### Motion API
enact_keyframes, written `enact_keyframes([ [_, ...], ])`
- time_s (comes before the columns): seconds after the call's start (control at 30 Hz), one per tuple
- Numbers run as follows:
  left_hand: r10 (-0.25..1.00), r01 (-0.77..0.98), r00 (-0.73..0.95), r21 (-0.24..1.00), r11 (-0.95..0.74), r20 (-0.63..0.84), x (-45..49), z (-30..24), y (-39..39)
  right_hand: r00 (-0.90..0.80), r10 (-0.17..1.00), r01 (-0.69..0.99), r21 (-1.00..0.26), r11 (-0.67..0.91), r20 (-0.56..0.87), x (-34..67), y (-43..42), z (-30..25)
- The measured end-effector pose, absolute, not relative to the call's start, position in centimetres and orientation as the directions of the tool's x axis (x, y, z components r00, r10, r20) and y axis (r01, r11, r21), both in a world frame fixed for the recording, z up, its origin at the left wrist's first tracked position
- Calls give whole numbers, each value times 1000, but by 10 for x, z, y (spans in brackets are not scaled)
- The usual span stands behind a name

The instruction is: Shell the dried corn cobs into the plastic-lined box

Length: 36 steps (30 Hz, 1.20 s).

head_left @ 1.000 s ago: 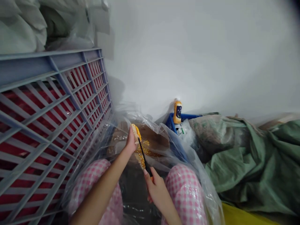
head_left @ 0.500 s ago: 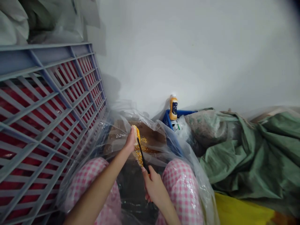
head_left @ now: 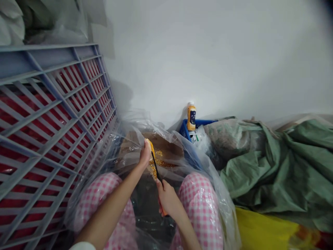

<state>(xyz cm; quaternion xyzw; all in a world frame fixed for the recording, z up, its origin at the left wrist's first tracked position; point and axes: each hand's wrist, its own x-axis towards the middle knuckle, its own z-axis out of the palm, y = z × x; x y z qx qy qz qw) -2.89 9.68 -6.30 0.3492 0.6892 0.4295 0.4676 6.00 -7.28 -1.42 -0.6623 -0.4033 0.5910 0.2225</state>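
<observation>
My left hand is closed around a corn cob, which stands tilted with its yellow kernels facing right. In my right hand is a slim black tool with an orange handle end; its dark shaft reaches up to the cob's right side and seems to touch it. Whether it is a knife or a screwdriver I cannot tell. Loose corn kernels lie below and beyond the cob, on brown cardboard inside a clear plastic sheet. My fingers hide the cob's lower part.
A grey-blue slatted crate rises close on the left. Behind, a yellow drink bottle stands at a blue basket by the white wall. Green tarpaulin and a yellow bag lie to the right. My knees flank the plastic.
My right hand and the tool have moved a little up and left, the shaft still against the cob. The left hand keeps its grip. The whole view has shifted slightly.
</observation>
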Motion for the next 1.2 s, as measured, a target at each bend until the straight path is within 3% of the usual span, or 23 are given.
enact_keyframes([
  [0.17,874,159,-319,889,429,-365,-31,-64,98,-220,695,-41,-705,-708,-684,70,-66,-10],
  [0.33,870,202,-345,877,435,-352,-33,-67,99,-70,761,185,-758,-625,-645,65,-61,-17],
  [0.4,871,221,-351,874,433,-342,-34,-68,99,-68,764,177,-761,-624,-642,58,-61,-17],
  [0.57,899,278,-345,886,371,-269,-35,-69,96,-208,664,-158,-645,-748,-719,47,-64,-12],
  [0.63,903,286,-347,888,361,-255,-35,-70,96,-185,682,-104,-676,-729,-708,46,-63,-16],
  [0.73,898,292,-349,879,376,-269,-35,-71,96,-28,761,190,-751,-633,-648,45,-61,-26],
  [0.8,893,294,-346,871,393,-287,-35,-71,96,24,785,278,-750,-600,-619,47,-60,-28],
  [1.0,895,314,-359,869,383,-265,-35,-72,97,-273,630,-87,-634,-769,-727,64,-54,-8],
  [1.07,890,310,-360,863,398,-281,-35,-72,97,-241,646,-52,-655,-754,-724,63,-53,-10],
  [1.2,885,272,-352,872,408,-304,-34,-71,96,-20,773,221,-757,-616,-634,51,-55,-24],
])
